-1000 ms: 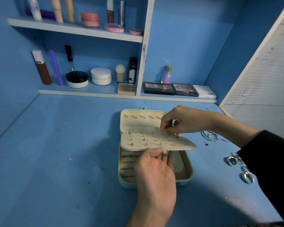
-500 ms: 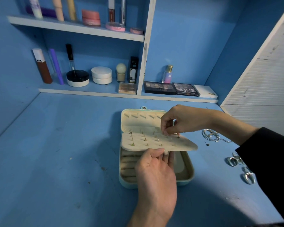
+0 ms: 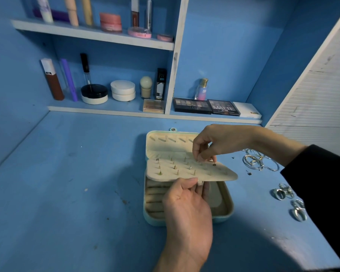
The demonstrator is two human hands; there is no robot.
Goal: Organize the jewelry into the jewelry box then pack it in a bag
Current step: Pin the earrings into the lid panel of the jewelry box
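Note:
A pale teal jewelry box [image 3: 227,214] lies open on the blue desk. Its cream earring panel [image 3: 220,173] is lifted level above the tray, with several stud earrings [image 3: 175,167] stuck through it. My left hand [image 3: 186,211] grips the panel's front edge from below. My right hand [image 3: 218,142] reaches in from the right and pinches a small stud at the panel's back edge. Silver hoop earrings [image 3: 260,161], a loose stud [image 3: 249,173] and silver rings [image 3: 283,193] lie on the desk to the right of the box.
Shelves at the back hold cosmetics: bottles, jars, eyeshadow palettes [image 3: 206,107] and a perfume bottle [image 3: 201,90]. A white slatted panel [image 3: 318,99] closes off the right side. More silver rings [image 3: 299,212] lie near the desk's right edge.
My right hand's fingertips have shifted slightly along the panel's back edge. The left hand keeps holding the panel in the same place.

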